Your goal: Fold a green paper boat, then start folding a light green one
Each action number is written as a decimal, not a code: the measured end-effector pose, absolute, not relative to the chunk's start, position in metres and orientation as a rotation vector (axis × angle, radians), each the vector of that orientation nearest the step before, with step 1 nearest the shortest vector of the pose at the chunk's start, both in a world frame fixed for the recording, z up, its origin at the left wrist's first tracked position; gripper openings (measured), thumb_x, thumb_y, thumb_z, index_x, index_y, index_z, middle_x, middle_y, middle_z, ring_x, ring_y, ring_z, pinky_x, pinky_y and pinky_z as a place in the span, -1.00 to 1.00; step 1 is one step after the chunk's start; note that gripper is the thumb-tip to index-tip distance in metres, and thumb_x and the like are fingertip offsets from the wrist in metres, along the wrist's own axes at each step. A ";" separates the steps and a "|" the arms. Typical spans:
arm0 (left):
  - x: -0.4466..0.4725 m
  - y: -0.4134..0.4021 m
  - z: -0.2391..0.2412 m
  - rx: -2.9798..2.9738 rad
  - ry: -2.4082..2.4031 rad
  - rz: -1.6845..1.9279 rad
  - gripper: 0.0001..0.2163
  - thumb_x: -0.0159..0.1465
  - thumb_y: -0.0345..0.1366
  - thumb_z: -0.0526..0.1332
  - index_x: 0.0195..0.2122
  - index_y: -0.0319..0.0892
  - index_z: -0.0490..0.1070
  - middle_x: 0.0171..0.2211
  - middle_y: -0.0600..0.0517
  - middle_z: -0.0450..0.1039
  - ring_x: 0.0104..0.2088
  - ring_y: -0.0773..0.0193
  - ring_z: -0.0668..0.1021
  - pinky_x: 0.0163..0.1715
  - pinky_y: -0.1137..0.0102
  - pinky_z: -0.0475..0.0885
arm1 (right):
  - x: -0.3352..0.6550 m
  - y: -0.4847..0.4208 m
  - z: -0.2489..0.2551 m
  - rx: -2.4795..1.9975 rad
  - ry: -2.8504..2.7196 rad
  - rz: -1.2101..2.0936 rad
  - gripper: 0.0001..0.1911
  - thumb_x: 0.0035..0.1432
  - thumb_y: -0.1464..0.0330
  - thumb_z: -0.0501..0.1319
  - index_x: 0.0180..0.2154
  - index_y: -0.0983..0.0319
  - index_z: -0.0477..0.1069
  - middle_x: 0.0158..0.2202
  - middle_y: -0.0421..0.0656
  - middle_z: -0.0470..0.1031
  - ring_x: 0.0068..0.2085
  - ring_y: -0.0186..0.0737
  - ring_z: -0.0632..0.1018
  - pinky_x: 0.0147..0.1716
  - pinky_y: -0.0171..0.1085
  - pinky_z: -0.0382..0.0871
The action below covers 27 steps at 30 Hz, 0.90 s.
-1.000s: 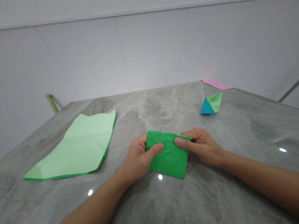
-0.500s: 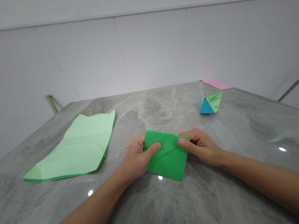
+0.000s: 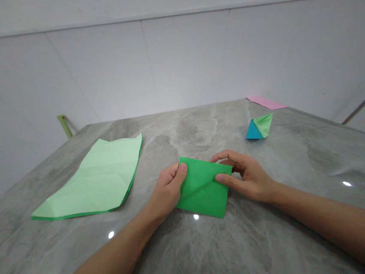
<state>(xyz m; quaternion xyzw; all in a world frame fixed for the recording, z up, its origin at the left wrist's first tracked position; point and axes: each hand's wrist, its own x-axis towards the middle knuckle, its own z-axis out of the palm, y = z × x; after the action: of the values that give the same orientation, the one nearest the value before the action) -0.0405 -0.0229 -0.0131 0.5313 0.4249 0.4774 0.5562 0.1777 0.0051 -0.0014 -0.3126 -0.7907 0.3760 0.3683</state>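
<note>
Left hand (image 3: 166,186) pinching folded green paper (image 3: 203,191), fingertips hiding behind it, counter (image 3: 187,253) running out of view at its near edge, right hand (image 3: 246,174) opening wider than before, thumb touching paper

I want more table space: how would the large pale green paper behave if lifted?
The pale green paper probably flops, given its wavy edges and creases. It looks thin, so likely light. Darker green shows beneath its edge, so layers might separate.
</note>
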 end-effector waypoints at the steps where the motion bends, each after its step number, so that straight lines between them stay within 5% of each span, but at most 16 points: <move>1: -0.040 -0.024 -0.012 1.273 0.991 1.128 -0.54 0.15 0.16 0.27 -0.38 -0.22 0.42 -0.50 0.07 0.40 -0.52 0.33 0.41 -0.51 0.45 0.36 | 0.177 0.005 -0.002 -0.834 -1.982 0.969 -0.66 0.20 0.14 0.24 -0.08 0.20 0.34 -0.52 -0.26 0.41 -0.54 -0.32 0.41 -0.55 -0.34 0.28; 4: -0.039 -0.028 -0.009 1.383 0.949 1.097 -0.47 0.03 0.00 0.44 -0.08 -0.20 0.39 -0.32 0.02 0.46 -0.36 0.24 0.50 -0.37 0.41 0.43 | 0.177 0.005 -0.005 -0.854 -1.917 0.920 -0.66 0.21 0.18 0.24 -0.05 0.18 0.31 -0.56 -0.30 0.38 -0.57 -0.33 0.40 -0.59 -0.35 0.27; 7: -0.040 -0.033 -0.006 1.527 0.956 1.112 0.00 -0.10 -0.22 0.55 0.31 -0.09 0.00 -0.11 -0.03 0.43 -0.14 0.09 0.52 -0.16 0.32 0.45 | 0.177 0.006 -0.007 -0.795 -1.935 0.816 -0.71 0.22 0.27 0.24 -0.04 0.17 0.30 -0.54 -0.30 0.40 -0.53 -0.33 0.45 -0.53 -0.35 0.33; 9: -0.040 -0.036 -0.006 1.619 0.979 1.150 0.16 -0.06 -0.26 0.54 0.40 -0.03 -0.30 -0.06 -0.06 0.40 -0.11 0.07 0.52 -0.10 0.28 0.44 | 0.177 0.007 -0.008 -0.761 -1.946 0.785 -0.74 0.22 0.33 0.24 -0.06 0.17 0.29 -0.51 -0.29 0.43 -0.50 -0.33 0.47 -0.50 -0.35 0.37; 12: -0.041 -0.039 -0.008 1.725 0.995 1.185 0.15 0.05 -0.30 0.47 0.41 -0.05 -0.46 -0.19 0.00 0.42 -0.28 0.17 0.52 -0.18 0.31 0.44 | 0.177 0.007 -0.008 -0.735 -1.935 0.763 -0.73 0.20 0.37 0.26 -0.08 0.16 0.28 -0.46 -0.28 0.46 -0.48 -0.34 0.50 -0.47 -0.35 0.40; 21: -0.044 -0.042 -0.009 1.861 0.992 1.234 -0.10 0.15 -0.37 0.37 0.41 -0.07 -0.16 -0.32 0.07 0.41 -0.51 0.32 0.40 -0.44 0.43 0.37 | 0.178 0.005 -0.007 -0.658 -1.949 0.690 -0.75 0.19 0.39 0.26 -0.08 0.18 0.32 -0.30 -0.18 0.50 -0.39 -0.32 0.55 -0.43 -0.34 0.45; 27: -0.044 -0.038 -0.011 1.863 1.022 1.256 -0.24 0.28 -0.23 0.25 0.39 -0.03 -0.18 -0.21 0.02 0.44 -0.41 0.27 0.47 -0.35 0.37 0.43 | 0.177 0.004 0.000 -0.675 -2.003 0.675 -0.85 0.25 0.32 0.19 -0.34 0.25 0.43 -0.53 -0.23 0.43 -0.54 -0.36 0.44 -0.54 -0.37 0.33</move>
<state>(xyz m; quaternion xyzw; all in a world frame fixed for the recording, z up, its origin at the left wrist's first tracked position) -0.0435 -0.0380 -0.0115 0.7124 0.3906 0.4804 0.3302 0.1768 0.0045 0.0001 -0.2724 -0.8083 0.2723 0.4453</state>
